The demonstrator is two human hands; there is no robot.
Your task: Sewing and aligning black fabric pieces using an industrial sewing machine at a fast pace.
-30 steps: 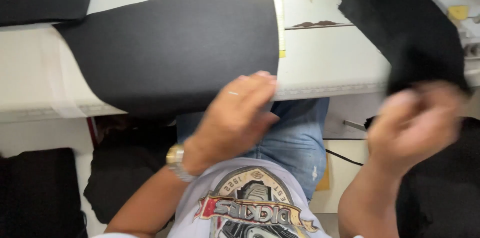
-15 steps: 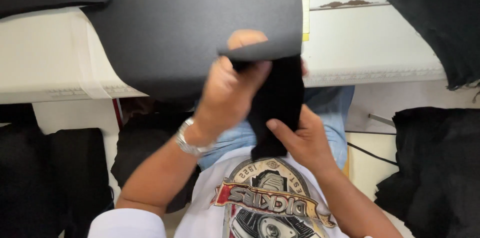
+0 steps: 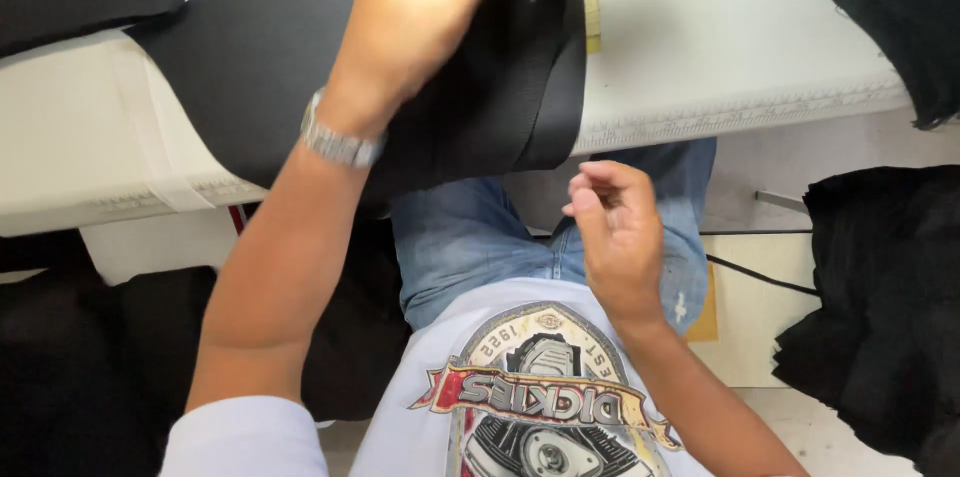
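On the table (image 3: 760, 67), the left hand (image 3: 415, 7) presses down on a dark, matte fabric sheet (image 3: 300, 67), fingers curled over its folded corner; whether they pinch it I cannot tell. That flat sheet overhangs the table's near edge. Below the edge, the right hand (image 3: 620, 237) hovers empty, fingers loosely bent, over jeans (image 3: 470, 247).

A white work table (image 3: 760, 57) with a printed ruler strip along its near edge spans the upper part of the view under bright, even light. Below the table's edge lies a pale floor (image 3: 770, 337), crossed by a thin black cable (image 3: 755, 275). Heaps of black fabric (image 3: 880, 297) stand at the right and left sides.
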